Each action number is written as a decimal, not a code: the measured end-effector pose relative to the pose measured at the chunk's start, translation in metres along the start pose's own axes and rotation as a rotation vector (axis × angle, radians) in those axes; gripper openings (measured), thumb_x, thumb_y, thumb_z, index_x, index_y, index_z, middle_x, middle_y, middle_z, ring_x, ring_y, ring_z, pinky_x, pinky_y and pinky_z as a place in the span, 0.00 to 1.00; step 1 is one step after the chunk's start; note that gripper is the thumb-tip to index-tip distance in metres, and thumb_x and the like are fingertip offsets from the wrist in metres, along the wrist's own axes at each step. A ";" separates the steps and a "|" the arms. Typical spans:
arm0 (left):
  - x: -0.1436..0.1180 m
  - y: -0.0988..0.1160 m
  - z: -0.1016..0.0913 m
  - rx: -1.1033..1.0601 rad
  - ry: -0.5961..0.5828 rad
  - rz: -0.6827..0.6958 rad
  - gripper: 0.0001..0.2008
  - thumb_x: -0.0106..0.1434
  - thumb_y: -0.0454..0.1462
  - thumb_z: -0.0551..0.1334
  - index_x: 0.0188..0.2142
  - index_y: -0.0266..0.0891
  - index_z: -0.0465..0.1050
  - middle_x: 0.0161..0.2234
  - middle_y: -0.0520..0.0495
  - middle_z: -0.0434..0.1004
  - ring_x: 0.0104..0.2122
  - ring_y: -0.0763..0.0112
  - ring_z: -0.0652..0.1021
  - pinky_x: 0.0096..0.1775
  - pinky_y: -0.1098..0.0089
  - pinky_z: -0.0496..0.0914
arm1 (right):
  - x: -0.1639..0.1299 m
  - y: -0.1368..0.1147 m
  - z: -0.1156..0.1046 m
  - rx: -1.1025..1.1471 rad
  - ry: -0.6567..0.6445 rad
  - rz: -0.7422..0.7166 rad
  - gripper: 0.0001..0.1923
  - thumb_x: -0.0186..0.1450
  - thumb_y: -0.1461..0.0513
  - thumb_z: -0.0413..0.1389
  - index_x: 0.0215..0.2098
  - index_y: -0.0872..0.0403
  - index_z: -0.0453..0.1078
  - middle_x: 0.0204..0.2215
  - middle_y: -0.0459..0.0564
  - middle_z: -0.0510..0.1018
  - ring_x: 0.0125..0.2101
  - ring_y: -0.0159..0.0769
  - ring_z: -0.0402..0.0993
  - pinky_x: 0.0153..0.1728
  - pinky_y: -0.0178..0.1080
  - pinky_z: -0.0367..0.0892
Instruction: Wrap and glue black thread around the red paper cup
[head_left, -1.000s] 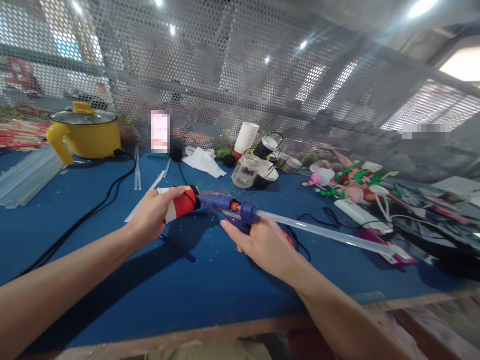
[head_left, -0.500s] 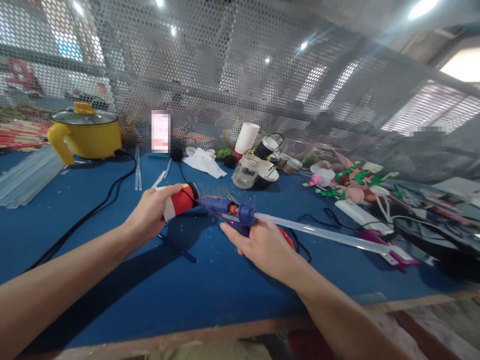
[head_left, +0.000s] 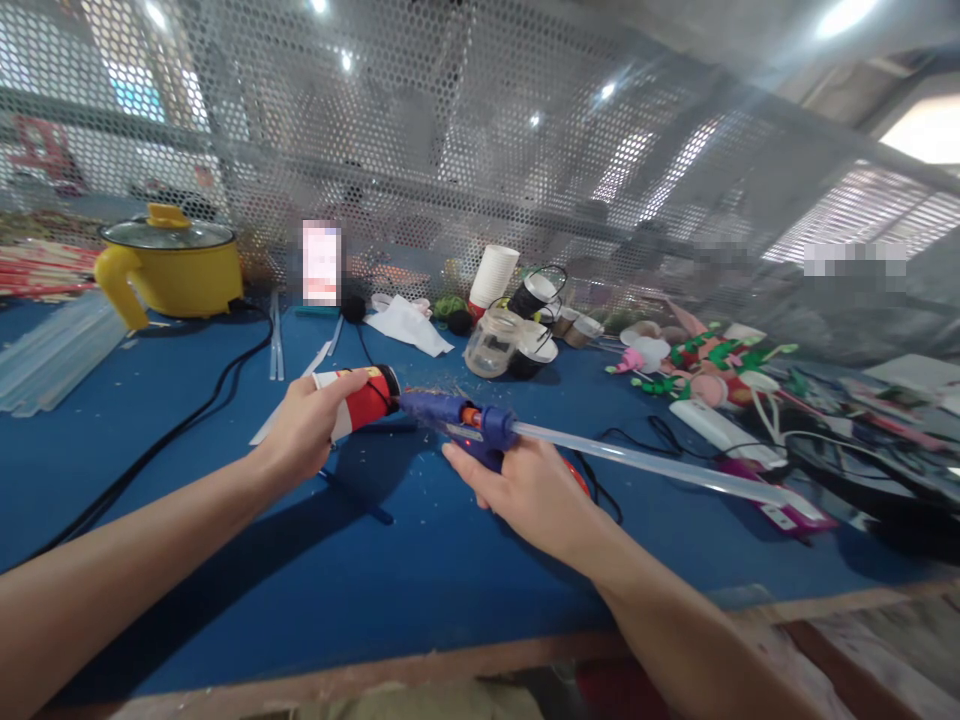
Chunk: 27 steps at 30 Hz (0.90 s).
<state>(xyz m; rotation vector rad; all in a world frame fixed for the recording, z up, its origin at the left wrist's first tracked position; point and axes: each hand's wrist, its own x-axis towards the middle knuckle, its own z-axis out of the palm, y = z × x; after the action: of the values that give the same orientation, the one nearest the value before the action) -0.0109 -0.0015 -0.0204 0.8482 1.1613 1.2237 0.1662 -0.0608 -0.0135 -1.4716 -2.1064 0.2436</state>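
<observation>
**Head view: glue gun nozzle at the end of a red and white cup**

Head camera, looking down over a blue table [head_left: 187, 560]. The left hand [head_left: 304, 432] is closed around a small red and white cup [head_left: 360, 400], lying sideways in the grip and lifted off the table, its dark-rimmed end turned to the right. The right hand [head_left: 529, 490] is wrapped around the grip of a blue glue gun [head_left: 465, 420], fingers curled tight about the handle. The gun's nozzle points left and meets the dark end of the cup; whether the tip actually touches it cannot be told. A long clear glue stick [head_left: 645, 465] runs out of the back of the gun to the right, slanting down over the table. A small red light shows on the gun's body.

Behind the hands, a yellow pot [head_left: 176, 270] with a glass lid stands at the far left, a black cord [head_left: 187, 420] trailing from it across the table. Spare clear sticks lie beside it at the left edge. Near the middle back are a stack of white cups [head_left: 493, 272], a glass jar [head_left: 491, 345] and a white cloth [head_left: 409, 325]. Further right lies a heap of pink, green and white craft pieces [head_left: 697, 365]. A perforated metal screen [head_left: 450, 150] closes off the back of the table.
</observation>
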 end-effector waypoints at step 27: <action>-0.006 -0.010 -0.004 0.465 -0.086 0.456 0.10 0.48 0.39 0.62 0.27 0.34 0.74 0.19 0.52 0.71 0.19 0.75 0.68 0.22 0.77 0.61 | 0.002 0.003 -0.003 0.107 0.038 0.032 0.10 0.59 0.57 0.49 0.27 0.54 0.68 0.10 0.42 0.67 0.16 0.33 0.68 0.22 0.35 0.64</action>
<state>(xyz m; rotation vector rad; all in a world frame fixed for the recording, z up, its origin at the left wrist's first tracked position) -0.0121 -0.0099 -0.0295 1.5665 1.2413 1.2767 0.1695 -0.0586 -0.0117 -1.4364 -2.0093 0.3323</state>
